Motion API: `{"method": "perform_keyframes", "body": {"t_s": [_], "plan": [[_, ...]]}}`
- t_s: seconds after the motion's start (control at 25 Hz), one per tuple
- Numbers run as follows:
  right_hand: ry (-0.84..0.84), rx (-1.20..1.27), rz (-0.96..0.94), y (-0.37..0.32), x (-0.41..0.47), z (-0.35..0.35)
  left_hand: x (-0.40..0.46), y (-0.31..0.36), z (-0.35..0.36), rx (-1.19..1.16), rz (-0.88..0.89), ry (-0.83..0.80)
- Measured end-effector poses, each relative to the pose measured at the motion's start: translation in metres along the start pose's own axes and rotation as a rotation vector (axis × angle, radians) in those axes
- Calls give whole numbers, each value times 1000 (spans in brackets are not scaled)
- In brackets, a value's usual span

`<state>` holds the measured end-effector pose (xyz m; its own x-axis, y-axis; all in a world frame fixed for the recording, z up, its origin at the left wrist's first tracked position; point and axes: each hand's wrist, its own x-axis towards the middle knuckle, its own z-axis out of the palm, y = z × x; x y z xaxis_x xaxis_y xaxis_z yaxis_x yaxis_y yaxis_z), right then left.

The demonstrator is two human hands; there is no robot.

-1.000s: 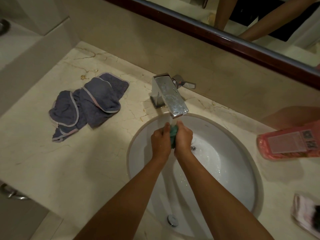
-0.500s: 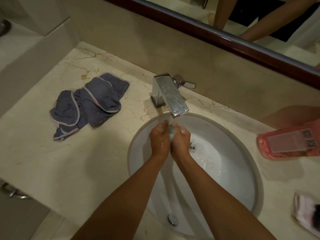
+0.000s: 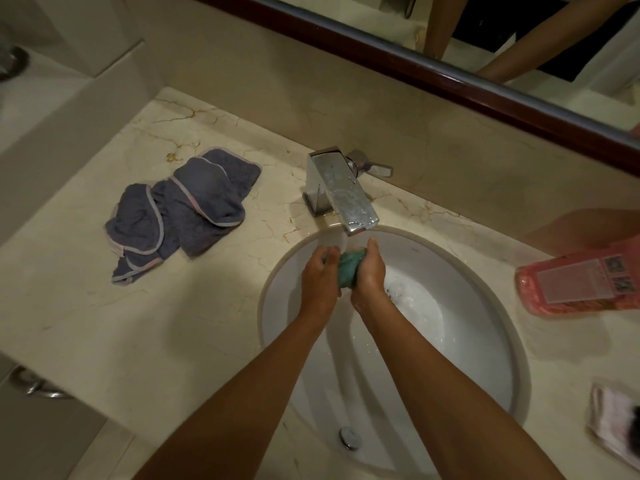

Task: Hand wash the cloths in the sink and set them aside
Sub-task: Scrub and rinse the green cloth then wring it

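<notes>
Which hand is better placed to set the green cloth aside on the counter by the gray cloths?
Probably the left hand. Both hands grip the green cloth under the faucet, but the gray cloths lie on the counter on the left hand's side; the right hand would have to cross over.

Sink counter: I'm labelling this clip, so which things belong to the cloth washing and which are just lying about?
Part of the job:
left hand and right hand, both gripping the green cloth
sink
tap
grey cloths on the counter

Lying about:
pink bottle
small packet at the right edge
</notes>
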<state>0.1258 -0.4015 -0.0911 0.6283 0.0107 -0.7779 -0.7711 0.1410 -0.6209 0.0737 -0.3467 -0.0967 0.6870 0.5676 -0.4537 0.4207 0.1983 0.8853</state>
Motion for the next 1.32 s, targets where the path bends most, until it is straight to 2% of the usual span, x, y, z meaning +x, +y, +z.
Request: {"method": "perform_keyframes", "body": {"t_s": [0.16,0.24,0.32,0.44,0.52,0.64,0.72,0.8,0.88,0.96,1.04,1.16,1.24,1.32], "plan": [[-265,90,-108,-3,-5,-12,0,-2,-12,-65,117,-112],[-310,128,-149,-5,-7,-18,0,3,-12,-105,127,-111],[-272,6,-207,-6,-9,-22,3,9,-10,-100,101,-66],[-114,-262,-280,-8,-12,-19,5,13,-7,-78,43,7],[-17,-309,-313,-11,-12,-18,4,14,-6,-46,24,28],[15,-411,-305,-16,-9,-23,4,14,-5,-3,18,24],[-110,-440,-238,-15,-10,-29,6,19,-6,-45,-43,36],[-391,-300,-197,-13,-14,-36,10,24,-6,-86,-112,49],[-556,-239,-217,-11,-16,-44,11,29,-5,-168,-200,43],[-490,-321,-276,-13,-16,-45,12,35,-7,-250,-280,-9],[-296,-351,-290,-18,-14,-42,12,37,-10,-239,-285,-123],[-110,-183,-194,-27,-6,-41,12,28,-17,16,-173,-295],[-70,-29,-65,-31,0,-41,12,20,-21,97,-119,-403],[-137,59,78,-32,1,-41,12,16,-23,22,-97,-424]]}}
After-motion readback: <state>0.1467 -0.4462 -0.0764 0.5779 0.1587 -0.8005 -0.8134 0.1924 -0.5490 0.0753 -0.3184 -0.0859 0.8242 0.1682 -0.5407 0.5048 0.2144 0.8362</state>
